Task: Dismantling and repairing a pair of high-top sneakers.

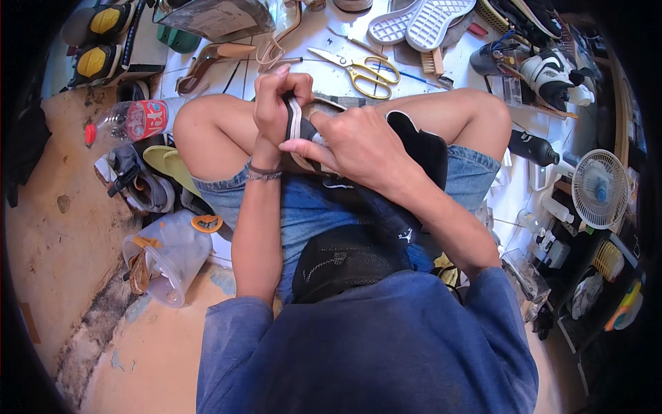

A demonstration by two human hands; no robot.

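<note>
Between my two hands, above my lap, is a black shoe with a white-striped edge, partly hidden by my fingers. My left hand is closed around its far left side, wrist bent up. From the right, my right hand grips the near side, its thumb stretched along the edge and its fingers curled over the top. Dark material lies across my right thigh. Just past my hands, yellow-handled scissors rest on the white tiles.
White shoe soles, a brush and a brown sandal lie ahead. At left are a plastic bottle, shoes and a tipped clear bucket. To the right stand a white shoe, a black bottle and a fan.
</note>
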